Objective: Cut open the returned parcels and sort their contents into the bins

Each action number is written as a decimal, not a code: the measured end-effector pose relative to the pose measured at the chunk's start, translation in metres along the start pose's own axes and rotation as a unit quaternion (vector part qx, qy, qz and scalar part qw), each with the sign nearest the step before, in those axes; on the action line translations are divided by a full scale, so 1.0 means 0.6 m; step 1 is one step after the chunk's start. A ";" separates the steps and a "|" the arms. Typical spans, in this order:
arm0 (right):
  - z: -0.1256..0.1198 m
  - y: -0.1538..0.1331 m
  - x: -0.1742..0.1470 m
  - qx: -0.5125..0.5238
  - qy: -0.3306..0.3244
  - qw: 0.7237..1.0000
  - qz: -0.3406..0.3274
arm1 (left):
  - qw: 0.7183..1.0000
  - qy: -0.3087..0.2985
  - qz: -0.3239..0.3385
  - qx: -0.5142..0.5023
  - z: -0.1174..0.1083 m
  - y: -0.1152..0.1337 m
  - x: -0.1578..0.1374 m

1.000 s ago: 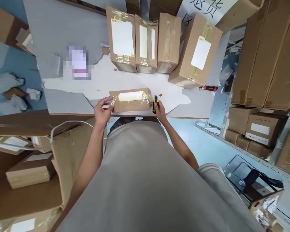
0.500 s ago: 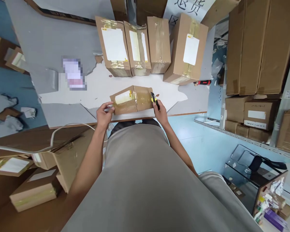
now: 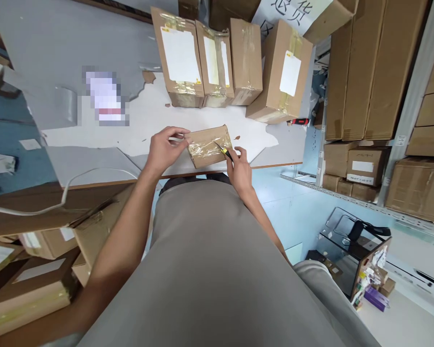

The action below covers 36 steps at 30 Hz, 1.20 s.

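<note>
A small cardboard box (image 3: pixel 207 153) lies near the table's front edge, its upper face covered with shiny clear tape. My left hand (image 3: pixel 166 150) has thumb and fingers closed at the box's left end, gripping its upper left corner. In my right hand (image 3: pixel 239 169) is a utility knife (image 3: pixel 224 151) with a yellow and black body. Its blade points up and left over the taped face. Whether the tip cuts into the tape, I cannot tell.
Several taped boxes (image 3: pixel 246 62) stand in a row behind the work spot. A red and black tool (image 3: pixel 301 122) lies at the right. Left of my arm is a large open carton (image 3: pixel 104 226) with boxes inside. A white cable (image 3: pixel 67 190) crosses it. Shelving (image 3: pixel 394 144) with cartons rises at the right.
The small box has been turned, so its labelled face no longer shows and a taped face does. The knife has moved left from the box's right end to over that face.
</note>
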State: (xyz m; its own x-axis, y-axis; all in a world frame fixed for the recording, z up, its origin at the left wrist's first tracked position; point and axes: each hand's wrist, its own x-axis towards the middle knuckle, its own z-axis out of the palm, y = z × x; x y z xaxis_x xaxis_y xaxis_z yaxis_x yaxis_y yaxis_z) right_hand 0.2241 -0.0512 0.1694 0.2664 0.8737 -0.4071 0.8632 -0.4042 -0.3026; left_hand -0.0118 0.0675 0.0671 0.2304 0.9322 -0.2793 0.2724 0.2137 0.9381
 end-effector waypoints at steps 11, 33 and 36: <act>-0.004 -0.133 -0.015 0.003 -0.112 0.993 -0.027 | 0.997 -0.040 -0.055 -0.036 -0.011 0.021 0.032; 0.005 -0.210 -0.001 -0.113 -0.128 0.985 0.010 | 0.997 0.028 -0.050 -0.057 0.025 0.002 0.034; 0.010 -0.213 -0.022 -0.137 -0.165 0.977 0.006 | 0.997 0.042 -0.050 -0.045 0.028 0.000 0.031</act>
State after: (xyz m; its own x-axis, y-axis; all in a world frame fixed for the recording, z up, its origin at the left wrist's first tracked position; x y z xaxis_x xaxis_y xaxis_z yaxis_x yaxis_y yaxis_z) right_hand 0.1076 -0.0125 0.2082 0.1637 0.7160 -0.6786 0.9550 -0.2876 -0.0732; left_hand 0.0084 0.0800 0.0586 0.1270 0.9254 -0.3570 0.2034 0.3280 0.9225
